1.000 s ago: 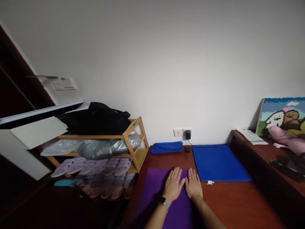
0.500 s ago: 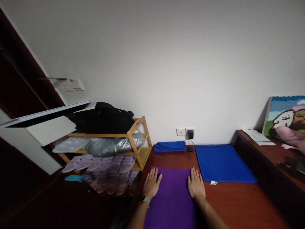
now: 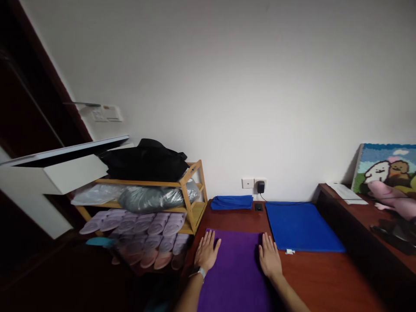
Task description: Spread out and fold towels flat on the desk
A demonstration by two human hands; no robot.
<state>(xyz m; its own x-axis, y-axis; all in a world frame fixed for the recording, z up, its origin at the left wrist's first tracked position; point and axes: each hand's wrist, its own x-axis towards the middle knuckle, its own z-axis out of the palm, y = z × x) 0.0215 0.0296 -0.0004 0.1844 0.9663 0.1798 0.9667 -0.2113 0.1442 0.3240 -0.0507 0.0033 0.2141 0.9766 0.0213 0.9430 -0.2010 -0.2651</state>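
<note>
A purple cloth (image 3: 236, 264) lies spread on the reddish-brown table (image 3: 312, 277), its near end running out of view at the bottom. My left hand (image 3: 207, 251) rests flat on the cloth's far left corner, fingers stretched out and thumb apart. On the opposite edge, my right hand (image 3: 270, 255) also lies flat near the far right corner. Neither hand grips anything. Just right of my right hand is a flat blue cloth (image 3: 302, 227) with a small white label. A folded blue cloth (image 3: 232, 202) sits against the wall beyond the purple one.
A wooden rack (image 3: 195, 212) at left holds a black bag (image 3: 147, 160), plastic-wrapped bundles and several slippers (image 3: 157, 224). A black plug (image 3: 260, 186) sits in the wall socket. At right, a raised ledge carries papers (image 3: 347, 193), a pink plush toy (image 3: 391, 199) and a picture (image 3: 390, 167).
The camera view has turned slightly. Both hands stay flat on the purple cloth's edges, with hardly any movement against it.
</note>
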